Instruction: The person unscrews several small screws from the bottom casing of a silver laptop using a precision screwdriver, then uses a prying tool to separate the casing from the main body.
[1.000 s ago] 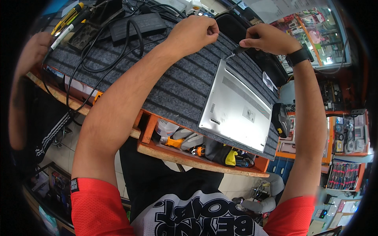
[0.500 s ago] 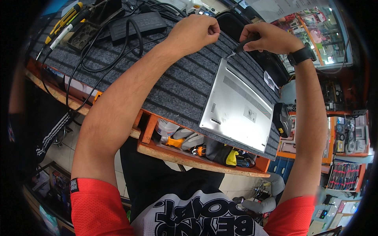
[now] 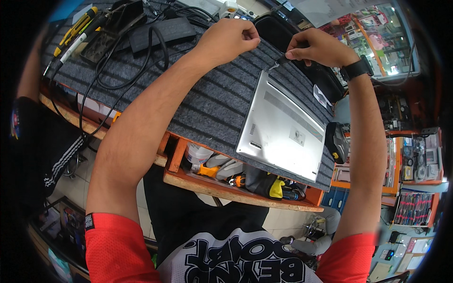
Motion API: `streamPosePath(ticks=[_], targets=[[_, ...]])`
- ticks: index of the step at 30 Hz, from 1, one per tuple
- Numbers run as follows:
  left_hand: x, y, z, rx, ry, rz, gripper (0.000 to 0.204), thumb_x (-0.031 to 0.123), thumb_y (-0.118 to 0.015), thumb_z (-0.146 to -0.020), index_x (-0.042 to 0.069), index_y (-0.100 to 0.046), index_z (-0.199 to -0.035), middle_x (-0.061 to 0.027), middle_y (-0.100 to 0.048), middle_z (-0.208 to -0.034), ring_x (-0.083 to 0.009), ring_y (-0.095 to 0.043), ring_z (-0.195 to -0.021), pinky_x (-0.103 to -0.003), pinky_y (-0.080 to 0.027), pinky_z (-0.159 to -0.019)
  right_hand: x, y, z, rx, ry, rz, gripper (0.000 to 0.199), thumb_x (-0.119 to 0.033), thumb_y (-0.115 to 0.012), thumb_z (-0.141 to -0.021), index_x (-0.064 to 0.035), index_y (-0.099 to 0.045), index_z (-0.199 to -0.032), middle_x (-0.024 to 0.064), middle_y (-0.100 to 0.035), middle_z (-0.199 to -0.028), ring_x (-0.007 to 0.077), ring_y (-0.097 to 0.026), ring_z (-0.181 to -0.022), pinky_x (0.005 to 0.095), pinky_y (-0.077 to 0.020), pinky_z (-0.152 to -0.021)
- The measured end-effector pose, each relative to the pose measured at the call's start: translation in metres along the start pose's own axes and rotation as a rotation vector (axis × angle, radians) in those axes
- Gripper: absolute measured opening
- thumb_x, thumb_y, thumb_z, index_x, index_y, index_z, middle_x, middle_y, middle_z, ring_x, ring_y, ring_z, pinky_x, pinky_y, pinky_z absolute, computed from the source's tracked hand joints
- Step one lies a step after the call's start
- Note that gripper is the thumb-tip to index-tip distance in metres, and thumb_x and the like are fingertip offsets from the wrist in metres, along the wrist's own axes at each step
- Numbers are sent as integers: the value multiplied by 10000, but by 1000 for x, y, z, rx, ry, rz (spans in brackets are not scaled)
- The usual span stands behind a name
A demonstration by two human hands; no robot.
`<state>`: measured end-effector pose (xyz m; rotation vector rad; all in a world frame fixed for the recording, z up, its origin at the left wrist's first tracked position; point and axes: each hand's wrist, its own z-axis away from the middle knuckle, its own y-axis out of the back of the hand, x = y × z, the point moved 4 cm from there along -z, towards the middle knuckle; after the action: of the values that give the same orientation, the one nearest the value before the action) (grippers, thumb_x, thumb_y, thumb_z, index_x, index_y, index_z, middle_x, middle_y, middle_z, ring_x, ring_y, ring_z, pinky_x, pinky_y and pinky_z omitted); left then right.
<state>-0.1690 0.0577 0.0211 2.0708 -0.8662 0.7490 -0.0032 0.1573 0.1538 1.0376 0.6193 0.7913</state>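
A silver laptop (image 3: pixel 283 129) lies upside down on the grey striped mat (image 3: pixel 207 106), its vented underside facing up. Above its far left corner, my right hand (image 3: pixel 321 47) is closed on a black-handled screwdriver (image 3: pixel 281 60). The shiny tip points down at the mat just beyond that corner; whether it touches is too small to tell. My left hand (image 3: pixel 231 40) hovers over the far part of the mat, left of the screwdriver. Its fingers are curled together, and anything between them is hidden.
A black power adapter (image 3: pixel 163 35) with looping cables lies far left, near a yellow cutter (image 3: pixel 75 30). A black case (image 3: pixel 325 80) sits beyond the laptop. An open drawer (image 3: pixel 236 191) with tools juts below the near edge. A person in dark clothes (image 3: pixel 42 141) is at left.
My right hand has shifted slightly left and the screwdriver has tilted in its fingers, less of its handle showing. My left hand stays closed. The whole view has shifted a little.
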Motion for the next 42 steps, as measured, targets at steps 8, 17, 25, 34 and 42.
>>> streamPosePath(ticks=[8,17,25,34,42], targets=[[20,11,-3,-137,180,846,319,348,-735,-998,72,-742,-1158,-35,-757,-1026,-122,-732,-941,-238,-576,-791,-26,26,89,583,134,-251,285,-246,-776,-971,-42,-769,-1171,11,-715,-877,80,-652,-760,224,-515,-715],[25,14,-6,-193,102,999,309,339,-700,-1022,67,-733,-1164,-44,-753,-1053,-131,-740,-977,-236,-599,-810,-26,-9,131,845,159,-617,308,-135,-808,-947,10,-752,-1213,80,-751,-1003,119,-688,-828,241,-542,-775],[36,13,-3,-240,102,1019,329,343,-722,-1008,53,-734,-1163,-66,-762,-1042,-152,-758,-951,-237,-610,-772,-31,-10,131,841,141,-605,294,-118,-799,-953,18,-750,-1208,88,-749,-1010,126,-692,-830,244,-544,-780],[33,12,-2,-217,115,1008,335,368,-726,-1003,69,-741,-1154,-56,-760,-1020,-144,-755,-946,-230,-602,-743,-30,-16,126,849,183,-618,305,-111,-791,-960,17,-737,-1231,83,-749,-1018,124,-694,-850,245,-543,-788],[32,10,-2,-223,87,944,356,401,-721,-1002,70,-747,-1130,-51,-759,-1001,-144,-755,-941,-230,-591,-741,-30,-17,126,853,193,-621,301,-97,-790,-959,17,-734,-1232,94,-753,-1071,127,-700,-876,247,-547,-812]])
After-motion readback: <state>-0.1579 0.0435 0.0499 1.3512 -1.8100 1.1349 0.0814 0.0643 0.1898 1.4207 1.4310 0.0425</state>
